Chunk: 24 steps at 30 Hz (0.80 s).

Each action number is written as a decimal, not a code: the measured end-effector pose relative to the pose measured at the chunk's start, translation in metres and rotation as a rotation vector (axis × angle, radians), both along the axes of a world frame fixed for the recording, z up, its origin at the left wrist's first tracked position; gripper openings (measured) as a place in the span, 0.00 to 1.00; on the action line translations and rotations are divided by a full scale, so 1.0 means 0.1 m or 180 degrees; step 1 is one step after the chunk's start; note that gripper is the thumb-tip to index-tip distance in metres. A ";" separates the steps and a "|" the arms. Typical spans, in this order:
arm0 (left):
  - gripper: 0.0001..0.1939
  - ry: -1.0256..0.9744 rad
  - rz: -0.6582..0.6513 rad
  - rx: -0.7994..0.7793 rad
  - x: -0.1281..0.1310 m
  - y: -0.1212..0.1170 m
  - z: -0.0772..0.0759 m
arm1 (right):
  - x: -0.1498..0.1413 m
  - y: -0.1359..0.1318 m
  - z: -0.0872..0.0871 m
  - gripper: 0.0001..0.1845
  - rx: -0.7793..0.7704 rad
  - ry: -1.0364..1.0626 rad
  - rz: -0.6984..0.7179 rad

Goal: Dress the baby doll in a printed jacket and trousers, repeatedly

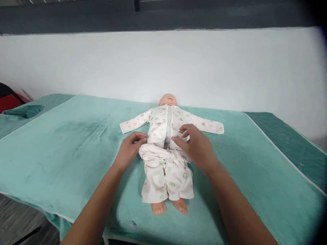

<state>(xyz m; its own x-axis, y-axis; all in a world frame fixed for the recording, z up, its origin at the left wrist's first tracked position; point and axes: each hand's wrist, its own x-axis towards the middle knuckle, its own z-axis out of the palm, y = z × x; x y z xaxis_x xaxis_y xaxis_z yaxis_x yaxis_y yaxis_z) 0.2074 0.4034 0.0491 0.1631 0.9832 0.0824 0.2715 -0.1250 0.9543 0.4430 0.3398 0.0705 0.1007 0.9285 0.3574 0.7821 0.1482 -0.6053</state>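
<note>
A baby doll (pixel 168 99) lies on its back, head toward the wall and bare feet (pixel 158 207) toward me. It wears a white printed long-sleeved shirt (pixel 157 124) with a pale strip down the front. Matching pants (pixel 155 177) are bunched at the waist. At the doll's left-of-view side, my left hand (pixel 131 147) is closed in a pinch beside the shirt hem and waistband; whatever is between the fingertips is hidden. My right hand (pixel 198 144) hovers over the other side of the lower shirt, thumb and fingers apart, partly covering the hem.
A green cloth (pixel 76 153) with white edging covers the table. Behind it rises a white wall (pixel 163 64) with a dark band above. Something red and black (pixel 11 100) stands at the far left. Dark floor (pixel 22 217) shows at the lower left.
</note>
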 end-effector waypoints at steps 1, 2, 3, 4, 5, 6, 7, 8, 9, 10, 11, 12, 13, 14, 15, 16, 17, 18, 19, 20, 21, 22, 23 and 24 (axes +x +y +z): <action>0.13 0.0225 -0.0162 0.0050 0.05 0.05 0.05 | -0.04 0.03 -0.05 0.19 0.0002 -0.0280 -0.0198; 0.16 0.0450 -0.0359 0.0154 0.11 0.09 0.10 | -0.09 0.06 -0.10 0.20 -0.0014 -0.0540 -0.0314; 0.20 0.0676 -0.0548 0.0312 0.17 0.12 0.13 | -0.13 0.09 -0.14 0.19 -0.0028 -0.0756 -0.0385; 0.24 0.0901 -0.0698 0.0496 0.22 0.14 0.15 | -0.17 0.11 -0.16 0.17 -0.0041 -0.0917 -0.0428; 0.27 0.1132 -0.0780 0.0681 0.28 0.14 0.16 | -0.20 0.12 -0.18 0.14 -0.0050 -0.1021 -0.0461; 0.27 0.1348 -0.0775 0.0857 0.32 0.13 0.15 | -0.21 0.13 -0.18 0.11 -0.0047 -0.1081 -0.0476; 0.25 0.1533 -0.0692 0.1016 0.35 0.10 0.14 | -0.22 0.14 -0.18 0.08 -0.0026 -0.1112 -0.0470; 0.20 0.1687 -0.0567 0.1151 0.38 0.07 0.12 | -0.21 0.14 -0.18 0.07 0.0004 -0.1117 -0.0437; 0.15 0.1835 -0.0433 0.1245 0.39 0.03 0.10 | -0.21 0.14 -0.18 0.07 0.0039 -0.1088 -0.0391; 0.10 0.1981 -0.0302 0.1295 0.39 -0.01 0.09 | -0.19 0.14 -0.18 0.09 0.0074 -0.1007 -0.0348; 0.06 0.2112 -0.0187 0.1319 0.39 -0.05 0.08 | -0.18 0.13 -0.18 0.09 0.0096 -0.0856 -0.0325; 0.04 0.2209 -0.0105 0.1322 0.38 -0.08 0.07 | -0.17 0.13 -0.19 0.09 0.0097 -0.0626 -0.0324; 0.04 0.2249 -0.0058 0.1311 0.38 -0.10 0.06 | -0.15 0.13 -0.20 0.09 0.0061 -0.0317 -0.0330; 0.06 0.2216 -0.0028 0.1280 0.36 -0.10 0.06 | -0.14 0.13 -0.21 0.09 0.0002 0.0055 -0.0322; 0.08 0.2106 0.0016 0.1222 0.35 -0.09 0.05 | -0.13 0.14 -0.21 0.09 -0.0060 0.0458 -0.0292; 0.10 0.1921 0.0083 0.1139 0.33 -0.06 0.04 | -0.11 0.15 -0.22 0.08 -0.0109 0.0863 -0.0245; 0.13 0.1653 0.0186 0.1042 0.31 -0.02 0.02 | -0.08 0.16 -0.22 0.08 -0.0122 0.1244 -0.0209; 0.16 0.1308 0.0328 0.0938 0.28 0.04 0.00 | -0.05 0.18 -0.23 0.08 -0.0084 0.1587 -0.0190; 0.18 0.0904 0.0515 0.0832 0.24 0.11 -0.03 | 0.00 0.20 -0.23 0.08 0.0011 0.1874 -0.0200; 0.20 0.0472 0.0733 0.0719 0.19 0.19 -0.07 | 0.07 0.22 -0.25 0.08 0.0147 0.2104 -0.0254; 0.20 0.0068 0.0941 0.0596 0.13 0.27 -0.12 | 0.17 0.23 -0.26 0.08 0.0284 0.2274 -0.0333; 0.20 -0.0242 0.1139 0.0448 0.05 0.35 -0.17 | 0.29 0.24 -0.29 0.09 0.0407 0.2388 -0.0452; 0.20 -0.0395 0.1326 0.0281 -0.04 0.42 -0.23 | 0.43 0.23 -0.33 0.11 0.0486 0.2423 -0.0621; 0.20 -0.0344 0.1448 0.0143 -0.13 0.48 -0.28 | 0.59 0.21 -0.38 0.12 0.0495 0.2379 -0.0844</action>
<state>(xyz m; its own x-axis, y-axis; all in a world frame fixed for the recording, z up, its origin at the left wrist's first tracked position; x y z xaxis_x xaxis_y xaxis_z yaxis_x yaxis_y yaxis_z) 0.1944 0.4513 0.0211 -0.2955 0.9479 0.1192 0.2077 -0.0580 0.9765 0.5021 0.3604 0.0330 0.5742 0.7852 0.2317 0.1998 0.1401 -0.9698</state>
